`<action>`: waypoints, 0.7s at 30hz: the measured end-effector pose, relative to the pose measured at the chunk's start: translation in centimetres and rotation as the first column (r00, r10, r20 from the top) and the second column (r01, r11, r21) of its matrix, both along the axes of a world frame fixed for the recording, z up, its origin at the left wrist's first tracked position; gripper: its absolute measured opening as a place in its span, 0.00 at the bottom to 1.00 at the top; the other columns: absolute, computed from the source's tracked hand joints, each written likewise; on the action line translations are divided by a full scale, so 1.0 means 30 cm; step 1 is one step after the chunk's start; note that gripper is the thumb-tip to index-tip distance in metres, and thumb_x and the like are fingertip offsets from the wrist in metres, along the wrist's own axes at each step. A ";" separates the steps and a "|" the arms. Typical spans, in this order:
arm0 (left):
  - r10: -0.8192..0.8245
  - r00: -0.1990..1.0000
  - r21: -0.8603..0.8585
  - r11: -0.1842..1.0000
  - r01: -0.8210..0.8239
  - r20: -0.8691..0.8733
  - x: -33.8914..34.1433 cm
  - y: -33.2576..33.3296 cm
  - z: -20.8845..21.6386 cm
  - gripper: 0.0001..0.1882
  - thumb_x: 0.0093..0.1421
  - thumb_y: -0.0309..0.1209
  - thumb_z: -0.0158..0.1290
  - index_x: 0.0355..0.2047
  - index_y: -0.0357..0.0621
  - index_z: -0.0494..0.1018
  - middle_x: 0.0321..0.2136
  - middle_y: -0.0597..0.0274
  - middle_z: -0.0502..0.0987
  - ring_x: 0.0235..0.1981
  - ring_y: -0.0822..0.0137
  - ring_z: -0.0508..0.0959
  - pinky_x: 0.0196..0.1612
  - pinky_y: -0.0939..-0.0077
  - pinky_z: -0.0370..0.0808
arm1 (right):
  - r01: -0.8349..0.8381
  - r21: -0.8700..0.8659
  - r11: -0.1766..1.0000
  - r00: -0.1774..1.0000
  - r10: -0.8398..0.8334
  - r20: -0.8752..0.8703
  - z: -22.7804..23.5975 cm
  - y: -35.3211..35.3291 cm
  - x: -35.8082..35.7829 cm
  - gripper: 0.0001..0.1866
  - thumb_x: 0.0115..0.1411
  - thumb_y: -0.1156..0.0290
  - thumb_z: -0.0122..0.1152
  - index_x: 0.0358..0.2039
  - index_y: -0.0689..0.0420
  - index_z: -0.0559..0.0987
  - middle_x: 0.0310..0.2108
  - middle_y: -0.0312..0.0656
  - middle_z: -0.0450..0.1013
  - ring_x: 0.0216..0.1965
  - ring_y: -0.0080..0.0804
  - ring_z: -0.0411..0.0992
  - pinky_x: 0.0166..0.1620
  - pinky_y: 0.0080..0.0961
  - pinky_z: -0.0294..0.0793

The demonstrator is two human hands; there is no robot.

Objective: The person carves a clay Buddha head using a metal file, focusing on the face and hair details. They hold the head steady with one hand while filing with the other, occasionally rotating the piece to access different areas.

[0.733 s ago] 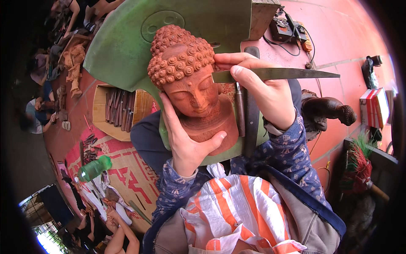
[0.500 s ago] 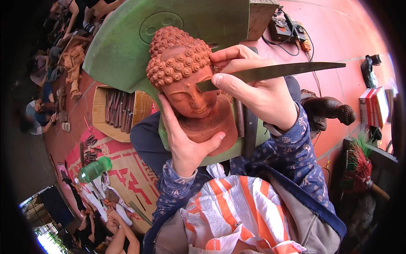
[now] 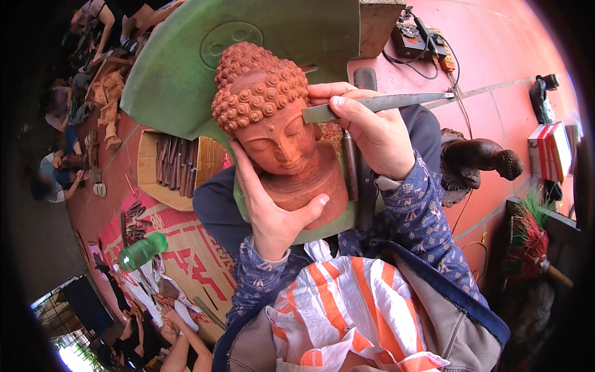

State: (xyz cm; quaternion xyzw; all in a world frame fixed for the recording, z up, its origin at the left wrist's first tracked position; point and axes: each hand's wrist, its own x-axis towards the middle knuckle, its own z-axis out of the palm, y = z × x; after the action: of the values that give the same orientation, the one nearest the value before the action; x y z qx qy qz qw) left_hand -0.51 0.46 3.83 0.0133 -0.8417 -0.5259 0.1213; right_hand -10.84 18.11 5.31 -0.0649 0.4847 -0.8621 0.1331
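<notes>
A carved reddish-brown wooden Buddha bust [image 3: 282,158] with curled hair leans back on a green plastic chair seat [image 3: 167,80] in front of me. My left hand [image 3: 269,217] holds it at the cheek and neck, fingers along the side of the face and thumb across the chest. In my right hand [image 3: 375,127] is a long, flat, tapered metal scraper [image 3: 403,101], pinched between thumb and fingers. Its broad end lies by the eye and temple, while the narrow end points right. The right fingertips rest near the side of the head.
Several chisels [image 3: 176,164] fill a cardboard box [image 3: 147,158] at left, above a green bottle [image 3: 142,251] on a patterned mat. A dark carved figure [image 3: 474,158] lies at right. Behind it stand a power unit [image 3: 418,43] and cables. Other people sit at far left.
The right hand has moved down and slightly left. The scraper's broad end has shifted from the inner eye toward the temple, and its blade has tilted. The left hand stays on the bust.
</notes>
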 end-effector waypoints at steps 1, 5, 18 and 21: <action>0.000 1.000 -0.013 1.000 0.000 0.000 0.000 -0.001 0.003 0.73 0.37 0.41 0.75 0.71 0.33 0.35 0.64 0.34 0.54 0.66 0.43 0.59 0.67 0.53 0.57 | -0.019 -0.033 0.999 0.999 0.021 0.051 0.001 0.003 -0.005 0.09 0.64 0.72 0.59 0.36 0.66 0.81 0.51 0.46 0.75 0.48 0.28 0.72 0.54 0.26 0.69; 0.005 1.000 -0.037 0.999 -0.006 -0.007 -0.001 -0.004 -0.002 0.73 0.37 0.43 0.75 0.71 0.33 0.35 0.64 0.35 0.55 0.65 0.43 0.60 0.67 0.53 0.57 | -0.006 -0.003 1.000 1.000 0.006 0.020 -0.007 -0.005 0.003 0.11 0.65 0.71 0.58 0.38 0.66 0.82 0.48 0.44 0.77 0.48 0.27 0.72 0.54 0.25 0.69; -0.036 0.999 -0.096 0.995 0.038 0.018 0.010 -0.002 0.024 0.70 0.42 0.35 0.72 0.72 0.36 0.32 0.69 0.40 0.47 0.69 0.52 0.55 0.70 0.60 0.55 | -0.012 -0.056 0.998 0.999 0.009 -0.044 -0.061 -0.009 0.017 0.16 0.68 0.70 0.54 0.50 0.69 0.77 0.55 0.48 0.72 0.53 0.31 0.72 0.58 0.31 0.70; -0.013 1.000 -0.087 0.996 0.013 -0.006 0.008 -0.005 0.007 0.72 0.39 0.41 0.74 0.72 0.33 0.34 0.66 0.35 0.52 0.66 0.45 0.58 0.68 0.55 0.55 | -0.043 -0.123 0.992 0.998 0.050 0.049 -0.065 0.002 0.014 0.16 0.67 0.70 0.55 0.49 0.69 0.78 0.55 0.50 0.72 0.52 0.32 0.73 0.57 0.30 0.70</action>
State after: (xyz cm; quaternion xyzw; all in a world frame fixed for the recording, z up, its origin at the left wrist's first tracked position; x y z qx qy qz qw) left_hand -0.28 0.31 4.05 0.0008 -0.8635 -0.4895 0.1211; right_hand -10.42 18.17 3.35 -0.0616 0.4261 -0.8880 0.1616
